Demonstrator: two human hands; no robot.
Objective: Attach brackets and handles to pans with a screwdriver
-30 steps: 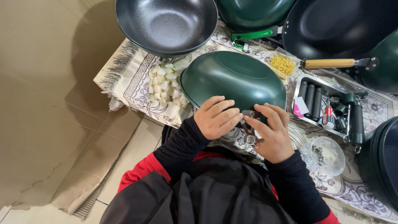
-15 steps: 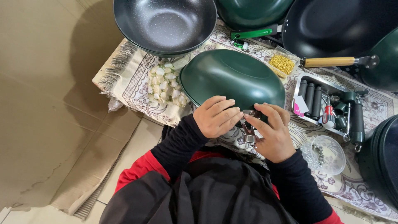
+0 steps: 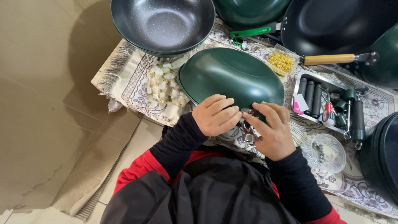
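Observation:
A dark green pan (image 3: 230,76) lies upside down on a patterned cloth (image 3: 132,81). Both my hands work at its near rim. My left hand (image 3: 216,114) curls over the rim with its fingers bent. My right hand (image 3: 270,130) pinches a small metal bracket (image 3: 248,113) against the pan's edge. Another small metal piece (image 3: 248,137) shows just below, between my wrists. What my left fingers grip is hidden under the hand.
A dark speckled wok (image 3: 162,24) sits at the back left, with more pans, one with a green handle (image 3: 253,31) and one with a wooden handle (image 3: 329,59). White plastic pieces (image 3: 163,83), a tray of dark handles (image 3: 327,101), yellow screws (image 3: 281,62) and a clear bowl (image 3: 329,153) lie around.
My hands stay at the pan's near rim; the fingers have shifted slightly around the metal bracket. The pan has not moved.

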